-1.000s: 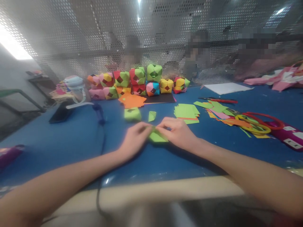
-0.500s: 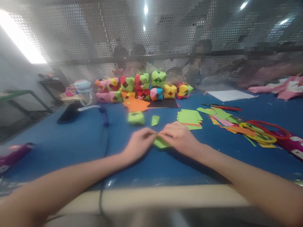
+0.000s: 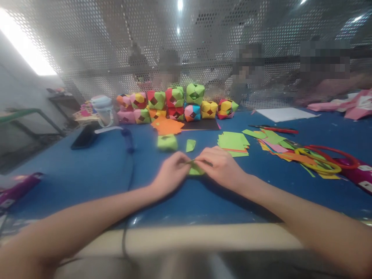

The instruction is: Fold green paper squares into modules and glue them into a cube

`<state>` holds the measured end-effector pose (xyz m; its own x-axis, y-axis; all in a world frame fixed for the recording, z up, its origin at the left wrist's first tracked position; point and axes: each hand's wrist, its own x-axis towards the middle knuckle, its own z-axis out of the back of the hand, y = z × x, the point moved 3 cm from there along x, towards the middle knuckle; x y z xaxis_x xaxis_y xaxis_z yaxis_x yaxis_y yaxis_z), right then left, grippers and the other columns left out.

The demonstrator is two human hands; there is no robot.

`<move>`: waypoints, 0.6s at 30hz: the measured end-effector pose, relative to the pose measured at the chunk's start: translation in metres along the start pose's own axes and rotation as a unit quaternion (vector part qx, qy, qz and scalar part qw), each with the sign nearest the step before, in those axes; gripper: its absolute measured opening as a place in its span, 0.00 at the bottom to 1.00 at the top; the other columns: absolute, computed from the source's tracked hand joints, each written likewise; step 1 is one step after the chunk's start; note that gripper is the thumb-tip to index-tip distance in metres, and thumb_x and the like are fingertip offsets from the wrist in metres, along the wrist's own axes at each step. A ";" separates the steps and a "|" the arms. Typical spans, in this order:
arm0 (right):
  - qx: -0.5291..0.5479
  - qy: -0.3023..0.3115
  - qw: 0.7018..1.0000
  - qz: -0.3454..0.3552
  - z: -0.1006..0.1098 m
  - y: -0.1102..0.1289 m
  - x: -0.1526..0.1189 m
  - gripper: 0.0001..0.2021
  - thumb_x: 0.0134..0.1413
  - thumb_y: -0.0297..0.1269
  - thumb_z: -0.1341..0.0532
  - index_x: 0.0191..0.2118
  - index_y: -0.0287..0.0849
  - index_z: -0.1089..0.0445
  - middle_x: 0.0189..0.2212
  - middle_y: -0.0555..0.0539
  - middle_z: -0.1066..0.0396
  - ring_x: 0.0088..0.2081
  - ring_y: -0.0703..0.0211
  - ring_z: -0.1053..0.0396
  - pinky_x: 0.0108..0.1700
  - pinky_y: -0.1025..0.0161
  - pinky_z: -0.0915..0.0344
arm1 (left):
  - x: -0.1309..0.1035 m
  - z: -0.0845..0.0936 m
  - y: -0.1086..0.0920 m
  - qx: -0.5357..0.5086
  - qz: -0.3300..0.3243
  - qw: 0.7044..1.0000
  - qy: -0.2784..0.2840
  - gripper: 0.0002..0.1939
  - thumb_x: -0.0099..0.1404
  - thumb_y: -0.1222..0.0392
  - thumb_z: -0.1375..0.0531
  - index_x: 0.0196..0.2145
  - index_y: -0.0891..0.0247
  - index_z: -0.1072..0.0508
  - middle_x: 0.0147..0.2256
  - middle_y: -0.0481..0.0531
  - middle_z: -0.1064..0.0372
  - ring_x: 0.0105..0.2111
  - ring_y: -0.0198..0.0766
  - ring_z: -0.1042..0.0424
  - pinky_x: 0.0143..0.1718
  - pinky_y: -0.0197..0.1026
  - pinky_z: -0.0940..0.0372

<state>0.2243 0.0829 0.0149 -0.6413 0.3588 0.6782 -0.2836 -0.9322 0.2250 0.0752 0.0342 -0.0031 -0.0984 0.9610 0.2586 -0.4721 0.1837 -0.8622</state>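
A small piece of green paper (image 3: pixel 196 169) is pinched between both hands just above the blue table (image 3: pixel 162 201). My left hand (image 3: pixel 172 173) grips its left side, and my right hand (image 3: pixel 218 166) grips its upper right side with bent fingers; the fingers hide much of the paper. Beyond my left hand sits a green folded paper block (image 3: pixel 167 143). Just past my fingertips lies a small folded green piece (image 3: pixel 191 145). A stack of green paper squares (image 3: pixel 233 141), with some orange at its edge, lies beyond my right hand.
Colourful origami cubes (image 3: pixel 175 97) stand in rows at the back. To the right lie paper strips (image 3: pixel 279 145), yellow-handled scissors (image 3: pixel 319 162) and a white sheet (image 3: pixel 286 114). On the left are a dark phone (image 3: pixel 85 136), a cup (image 3: pixel 102 108) and a cable (image 3: pixel 131 174). People sit behind a perforated screen (image 3: pixel 203 46).
The green paper has tilted slightly between my fingers, and less of it shows. Both hands keep their pinch, and the view has shifted a little.
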 end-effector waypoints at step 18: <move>0.098 -0.037 0.989 -0.106 0.000 0.001 0.000 0.05 0.56 0.31 0.42 0.30 0.42 0.32 0.28 0.48 0.32 0.31 0.61 0.34 0.35 0.63 0.37 | 0.005 -0.001 0.008 -0.062 0.046 0.997 0.017 0.07 0.56 0.58 0.40 0.29 0.63 0.32 0.27 0.49 0.30 0.31 0.38 0.30 0.34 0.40 0.35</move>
<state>0.2236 0.0822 0.0153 -0.5272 0.5491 0.6485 -0.2576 -0.8305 0.4938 0.0715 0.0408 -0.0090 -0.1056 0.9810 0.1626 -0.3504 0.1163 -0.9293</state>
